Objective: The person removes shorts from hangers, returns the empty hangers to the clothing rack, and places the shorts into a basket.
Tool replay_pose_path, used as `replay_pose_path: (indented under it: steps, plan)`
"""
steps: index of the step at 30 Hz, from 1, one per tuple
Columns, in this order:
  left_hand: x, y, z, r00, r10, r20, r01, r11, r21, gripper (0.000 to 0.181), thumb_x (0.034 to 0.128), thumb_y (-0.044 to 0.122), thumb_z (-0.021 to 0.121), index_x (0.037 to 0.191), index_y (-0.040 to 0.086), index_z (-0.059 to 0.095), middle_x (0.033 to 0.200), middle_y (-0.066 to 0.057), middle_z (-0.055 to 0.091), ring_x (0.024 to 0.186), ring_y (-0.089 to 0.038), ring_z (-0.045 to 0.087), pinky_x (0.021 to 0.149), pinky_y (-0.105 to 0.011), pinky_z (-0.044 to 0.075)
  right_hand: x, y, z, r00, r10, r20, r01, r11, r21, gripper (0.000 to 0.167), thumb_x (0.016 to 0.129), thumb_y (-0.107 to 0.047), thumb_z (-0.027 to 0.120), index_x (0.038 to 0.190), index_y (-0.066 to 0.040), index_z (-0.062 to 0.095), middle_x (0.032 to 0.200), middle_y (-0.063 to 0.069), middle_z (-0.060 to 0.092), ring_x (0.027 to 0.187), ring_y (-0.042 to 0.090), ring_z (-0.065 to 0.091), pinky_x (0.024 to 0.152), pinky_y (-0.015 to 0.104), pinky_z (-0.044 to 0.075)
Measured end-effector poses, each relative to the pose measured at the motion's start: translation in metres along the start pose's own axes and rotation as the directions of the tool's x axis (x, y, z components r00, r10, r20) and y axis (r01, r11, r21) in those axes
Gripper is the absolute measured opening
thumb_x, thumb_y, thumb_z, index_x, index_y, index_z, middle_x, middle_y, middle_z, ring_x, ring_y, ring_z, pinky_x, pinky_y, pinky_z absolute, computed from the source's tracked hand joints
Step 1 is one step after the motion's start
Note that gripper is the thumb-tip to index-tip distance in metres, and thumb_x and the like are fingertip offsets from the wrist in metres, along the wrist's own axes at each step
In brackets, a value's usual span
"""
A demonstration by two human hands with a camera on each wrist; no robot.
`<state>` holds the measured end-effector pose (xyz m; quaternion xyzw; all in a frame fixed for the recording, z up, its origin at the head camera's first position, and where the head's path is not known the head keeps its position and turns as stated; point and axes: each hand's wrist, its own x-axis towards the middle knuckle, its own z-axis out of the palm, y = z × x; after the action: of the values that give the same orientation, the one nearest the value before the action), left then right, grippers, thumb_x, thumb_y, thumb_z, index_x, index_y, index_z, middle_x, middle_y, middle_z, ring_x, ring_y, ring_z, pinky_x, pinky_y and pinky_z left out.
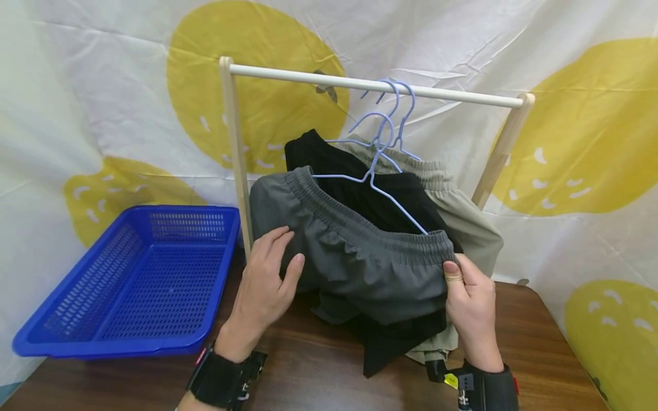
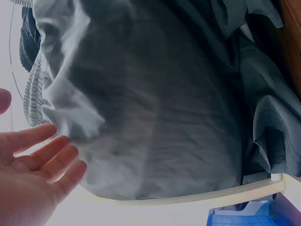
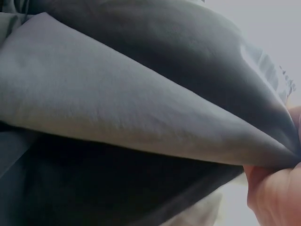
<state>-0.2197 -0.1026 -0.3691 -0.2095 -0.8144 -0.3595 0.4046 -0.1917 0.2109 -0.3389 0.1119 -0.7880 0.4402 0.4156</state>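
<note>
Grey shorts point(image 1: 354, 245) with an elastic waistband spread over a light blue wire hanger point(image 1: 371, 176). Its hook shows lower than the white rail; what it rests on I cannot tell. My right hand point(image 1: 472, 308) pinches the shorts at the right end of the waistband, thumb in front. In the right wrist view, cloth of the grey shorts point(image 3: 117, 94) stretches toward that hand. Beside the shorts' left part is my left hand point(image 1: 264, 279), fingers spread and holding nothing. The left wrist view shows its fingers point(image 2: 56, 157) loosely extended near the cloth.
Behind hang black shorts point(image 1: 344, 162) and beige shorts point(image 1: 452, 211) on blue hangers, from the white rail point(image 1: 288, 74) of a wooden-legged rack. A blue plastic basket point(image 1: 216, 274) stands left of the rack on the brown table point(image 1: 303, 365). A patterned cloth point(image 1: 128, 85) covers the background.
</note>
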Motion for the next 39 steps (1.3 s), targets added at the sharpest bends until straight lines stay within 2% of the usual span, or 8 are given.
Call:
replay_pose_path:
  steps: [3, 5, 13, 22, 26, 30, 35, 39]
  plan:
    - [0.000, 0.001, 0.000, 1.000, -0.002, -0.011, 0.002, 1.000, -0.005, 0.042, 0.1007, 0.022, 0.060, 0.131, -0.007, 0.064, 0.139, -0.023, 0.059, 0.130, -0.040, 0.054, 0.106, -0.059, 0.045, -0.006, 0.007, -0.004, 1.000, 0.016, 0.021, -0.017, 1.000, 0.020, 0.014, 0.101, -0.004, 0.062, 0.098, 0.004, 0.073, 0.088, -0.025, 0.062, 0.077, -0.007, 0.056, 0.073, 0.011, 0.043]
    - [0.000, 0.001, 0.001, 1.000, -0.003, -0.020, 0.003, 1.000, -0.009, 0.042, 0.1006, 0.022, 0.060, 0.130, -0.007, 0.064, 0.139, -0.023, 0.059, 0.130, -0.041, 0.053, 0.107, -0.059, 0.044, -0.010, 0.011, -0.008, 0.999, 0.019, 0.038, -0.020, 1.000, 0.021, 0.015, 0.101, -0.004, 0.061, 0.097, 0.003, 0.073, 0.089, -0.028, 0.062, 0.077, -0.007, 0.056, 0.073, 0.010, 0.043]
    - [0.002, -0.003, 0.000, 0.995, 0.012, -0.094, -0.013, 1.000, -0.011, 0.043, 0.1016, 0.023, 0.057, 0.130, -0.008, 0.063, 0.139, -0.024, 0.058, 0.130, -0.042, 0.053, 0.108, -0.060, 0.041, -0.019, 0.028, -0.015, 0.989, -0.073, 0.126, 0.068, 0.997, 0.043, 0.011, 0.100, 0.000, 0.061, 0.096, 0.001, 0.072, 0.088, -0.022, 0.063, 0.075, -0.007, 0.054, 0.072, 0.010, 0.042]
    - [0.004, -0.005, -0.004, 0.990, -0.027, -0.140, 0.027, 1.000, 0.001, 0.048, 0.1024, 0.028, 0.054, 0.135, -0.007, 0.060, 0.140, -0.025, 0.057, 0.130, -0.043, 0.051, 0.110, -0.060, 0.037, -0.018, 0.034, -0.020, 0.967, -0.148, 0.206, 0.137, 0.988, 0.065, 0.013, 0.096, 0.008, 0.061, 0.094, -0.002, 0.070, 0.085, -0.013, 0.064, 0.075, -0.005, 0.054, 0.071, 0.011, 0.042]
    - [0.004, -0.008, -0.003, 0.989, -0.060, -0.133, 0.063, 0.998, 0.017, 0.050, 0.1051, 0.034, 0.052, 0.135, -0.006, 0.060, 0.136, -0.025, 0.060, 0.127, -0.044, 0.055, 0.108, -0.063, 0.036, -0.017, 0.033, -0.024, 0.950, -0.161, 0.266, 0.144, 0.986, 0.082, 0.021, 0.093, 0.015, 0.062, 0.093, -0.005, 0.068, 0.083, -0.006, 0.062, 0.073, -0.001, 0.053, 0.070, 0.013, 0.042]
    - [0.003, -0.014, -0.004, 0.989, -0.087, -0.119, 0.095, 0.994, 0.060, 0.065, 0.1079, 0.051, 0.044, 0.133, -0.006, 0.062, 0.127, -0.025, 0.066, 0.118, -0.046, 0.060, 0.105, -0.061, 0.038, -0.017, 0.033, -0.025, 0.938, -0.165, 0.305, 0.131, 0.983, 0.130, 0.020, 0.094, 0.014, 0.060, 0.093, -0.005, 0.068, 0.082, -0.006, 0.062, 0.073, 0.002, 0.054, 0.069, 0.015, 0.043]
    - [0.002, -0.019, -0.006, 0.986, -0.141, -0.085, 0.149, 0.984, 0.095, 0.083, 0.1024, 0.070, 0.037, 0.122, -0.005, 0.068, 0.113, -0.024, 0.071, 0.103, -0.045, 0.064, 0.096, -0.058, 0.044, -0.019, 0.033, -0.024, 0.923, -0.173, 0.344, 0.119, 0.978, 0.174, 0.018, 0.097, 0.009, 0.059, 0.094, -0.006, 0.068, 0.081, -0.006, 0.063, 0.072, 0.004, 0.056, 0.068, 0.017, 0.044]
    - [0.001, -0.019, -0.007, 0.980, -0.187, -0.065, 0.192, 0.978, 0.085, 0.080, 0.0984, 0.074, 0.043, 0.109, -0.001, 0.068, 0.099, -0.022, 0.070, 0.090, -0.043, 0.063, 0.082, -0.054, 0.044, -0.019, 0.034, -0.023, 0.914, -0.171, 0.368, 0.108, 0.977, 0.185, 0.018, 0.098, 0.006, 0.058, 0.093, -0.008, 0.067, 0.080, -0.005, 0.062, 0.071, 0.004, 0.055, 0.066, 0.019, 0.043]
